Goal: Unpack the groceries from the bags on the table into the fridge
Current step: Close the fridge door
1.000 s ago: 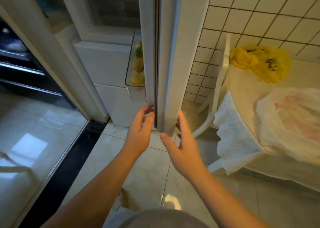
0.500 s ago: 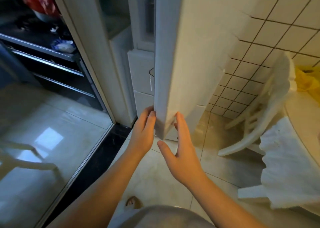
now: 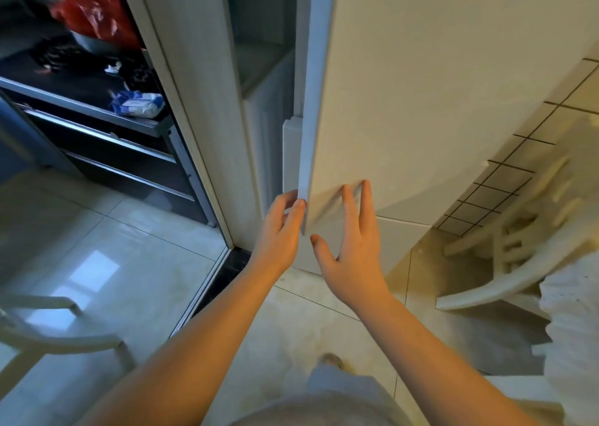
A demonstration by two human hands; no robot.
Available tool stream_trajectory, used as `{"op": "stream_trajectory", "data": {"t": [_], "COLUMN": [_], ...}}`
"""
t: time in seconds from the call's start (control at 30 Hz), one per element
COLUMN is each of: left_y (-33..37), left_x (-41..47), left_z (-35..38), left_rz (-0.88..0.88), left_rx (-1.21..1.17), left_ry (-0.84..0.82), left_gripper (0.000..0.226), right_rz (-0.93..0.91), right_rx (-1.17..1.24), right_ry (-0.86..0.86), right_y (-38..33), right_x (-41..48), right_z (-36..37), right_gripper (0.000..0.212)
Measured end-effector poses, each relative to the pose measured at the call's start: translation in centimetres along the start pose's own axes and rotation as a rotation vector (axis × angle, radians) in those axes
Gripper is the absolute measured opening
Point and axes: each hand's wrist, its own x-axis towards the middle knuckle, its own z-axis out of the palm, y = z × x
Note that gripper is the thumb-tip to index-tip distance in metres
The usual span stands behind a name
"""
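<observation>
Gripping the lower corner of the tall white fridge door (image 3: 421,101), the left hand (image 3: 279,231) curls its fingers (image 3: 298,208) round the door's thin edge near the centre of view. The right hand (image 3: 353,254) sits just beside it toward 3 o'clock. Its fingers (image 3: 365,205) are straight and only slightly parted, laid flat against the door's outer face, with the thumb spread wide toward the left hand (nothing is held in it).

The door fills the view from 12 to 2 o'clock and stands ajar, its narrow edge turned toward the camera. A dim gap lies on its 11 o'clock side, and what is inside cannot be made out. Just below the door's bottom edge shows a white lower fridge panel (image 3: 398,234).

A white sliding-door frame (image 3: 181,101) slants down from 11 o'clock toward the centre. Beyond it, at 10 o'clock, a dark cabinet with metal rails (image 3: 97,140) carries a crumpled red plastic bag (image 3: 90,14) and a blue-and-white soft packet (image 3: 137,103), well apart from each other. Glossy pale floor tiles (image 3: 129,247) spread from 9 to 6 o'clock.

At 3 o'clock a white wooden chair (image 3: 505,247) stands near the cream tiled wall with dark grout (image 3: 518,173), and a white frilled tablecloth (image 3: 577,328) hangs at 4 o'clock. Both bare forearms reach up from 6 o'clock.
</observation>
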Motion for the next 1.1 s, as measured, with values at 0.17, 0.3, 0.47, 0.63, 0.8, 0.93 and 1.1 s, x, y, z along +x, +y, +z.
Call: {"op": "stream_trajectory", "data": {"t": [0.17,0.3,0.47,0.63,0.8,0.93,1.1], "left_y": [-0.7,-0.5,-0.1,0.5,0.4,-0.4,-0.8], "left_x": [5.6,10.9,18.1,25.4,30.6,32.4,33.0], "left_z": [-1.9,-2.8,-3.2,-3.0,-2.3,-2.0,-2.1], "left_rz": [-0.030,-0.035,-0.048,-0.075,-0.081,-0.054,-0.055], "left_rx": [0.021,0.017,0.018,0.013,0.021,0.016,-0.007], "left_ry": [0.058,0.105,0.091,0.075,0.098,0.094,0.072], "left_gripper": [0.034,0.033,0.038,0.026,0.029,0.025,0.042], "right_rz": [-0.024,-0.082,-0.114,-0.148,-0.163,-0.188,-0.207], "right_rx": [-0.261,-0.385,-0.497,-0.542,-0.570,-0.631,-0.642], "right_ry": [-0.004,-0.020,-0.065,-0.081,-0.073,-0.040,-0.039], "right_y": [0.1,1.0,3.0,4.8,6.5,7.5,8.2], "right_x": [5.3,9.8,15.9,21.7,25.9,27.0,27.6], "right_z": [2.4,4.5,6.1,7.6,8.7,9.5,9.9], "right_gripper": [0.093,0.093,0.094,0.097,0.097,0.099,0.102]}}
